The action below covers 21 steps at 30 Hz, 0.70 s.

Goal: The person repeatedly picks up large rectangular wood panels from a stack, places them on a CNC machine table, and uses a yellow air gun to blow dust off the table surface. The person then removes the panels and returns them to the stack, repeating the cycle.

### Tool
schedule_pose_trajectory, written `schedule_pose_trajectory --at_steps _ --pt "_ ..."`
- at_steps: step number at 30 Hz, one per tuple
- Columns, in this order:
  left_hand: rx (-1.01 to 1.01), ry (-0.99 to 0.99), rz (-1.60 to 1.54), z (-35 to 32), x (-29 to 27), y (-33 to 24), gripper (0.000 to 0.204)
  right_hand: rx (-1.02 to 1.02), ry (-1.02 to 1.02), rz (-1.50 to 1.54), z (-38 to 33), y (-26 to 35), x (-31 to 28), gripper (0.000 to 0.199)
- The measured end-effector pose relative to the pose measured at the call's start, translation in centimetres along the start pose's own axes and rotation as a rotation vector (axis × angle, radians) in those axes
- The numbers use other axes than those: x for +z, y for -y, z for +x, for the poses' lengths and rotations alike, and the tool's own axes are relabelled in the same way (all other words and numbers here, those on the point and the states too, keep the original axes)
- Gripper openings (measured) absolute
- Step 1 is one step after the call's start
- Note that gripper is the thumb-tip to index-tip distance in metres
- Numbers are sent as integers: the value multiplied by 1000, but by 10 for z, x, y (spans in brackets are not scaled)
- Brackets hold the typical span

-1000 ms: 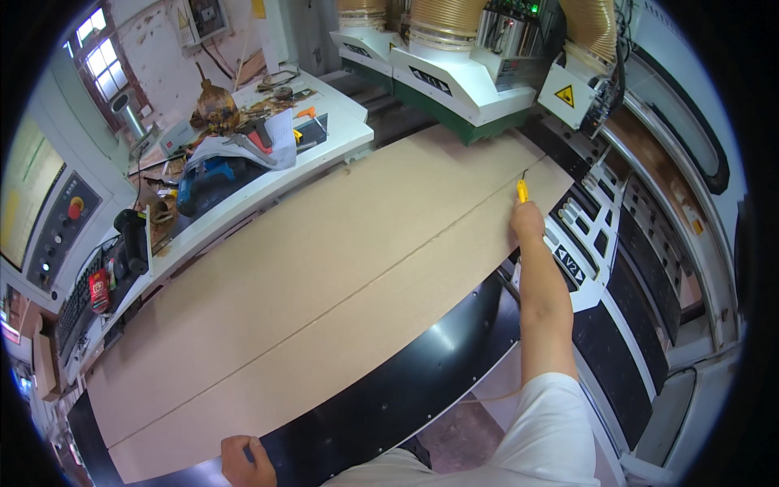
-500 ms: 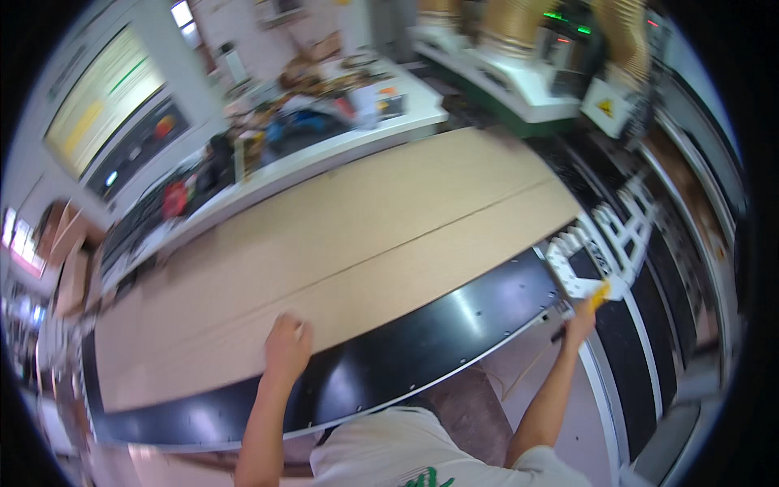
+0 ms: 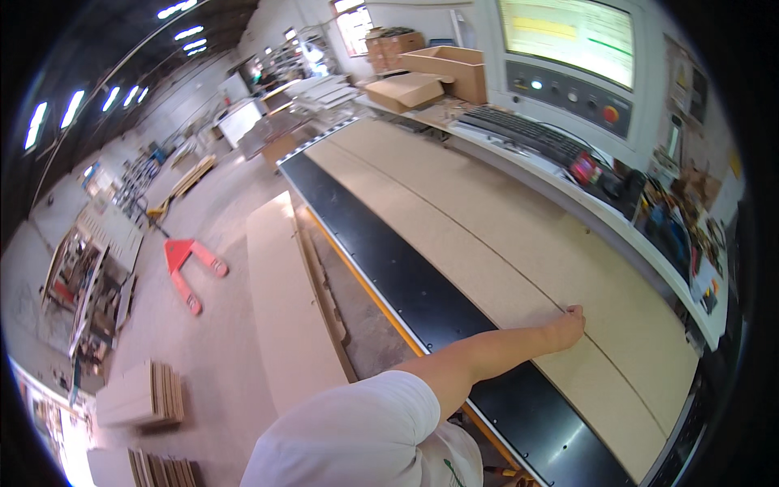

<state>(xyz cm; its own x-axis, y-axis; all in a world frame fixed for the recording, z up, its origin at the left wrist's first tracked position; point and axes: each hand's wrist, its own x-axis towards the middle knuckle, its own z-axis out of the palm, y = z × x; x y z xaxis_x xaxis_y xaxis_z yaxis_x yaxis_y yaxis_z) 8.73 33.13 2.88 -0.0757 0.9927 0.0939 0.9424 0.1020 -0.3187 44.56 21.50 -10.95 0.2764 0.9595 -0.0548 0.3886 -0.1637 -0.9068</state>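
Bench point(image 3: 560, 180) | open box point(image 3: 464, 79), contents hidden | left hand point(image 3: 565, 328) on grooved board point(image 3: 454, 195)

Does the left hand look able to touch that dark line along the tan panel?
Likely yes: the left hand sits at the dark line on the tan panel, with nothing visible between.

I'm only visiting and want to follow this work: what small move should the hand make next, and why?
Probably a short slide of the left hand along the thin dark line on the long, flat, tan board: the hand sits right at that line, which runs on past it both ways.
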Motion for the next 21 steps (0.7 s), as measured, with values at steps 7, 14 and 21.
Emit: schedule_pose_trajectory --at_steps 7,14,21 --pt "-137 -66 -19 -16 34 20 24 -538 -119 -384 57 66 -108 40" --pt "-440 -3 -752 -55 9 18 22 -1107 -596 -849 240 131 -149 50" --pt "-466 -129 -769 -181 -18 24 30 -604 -446 -1132 277 110 -104 62"
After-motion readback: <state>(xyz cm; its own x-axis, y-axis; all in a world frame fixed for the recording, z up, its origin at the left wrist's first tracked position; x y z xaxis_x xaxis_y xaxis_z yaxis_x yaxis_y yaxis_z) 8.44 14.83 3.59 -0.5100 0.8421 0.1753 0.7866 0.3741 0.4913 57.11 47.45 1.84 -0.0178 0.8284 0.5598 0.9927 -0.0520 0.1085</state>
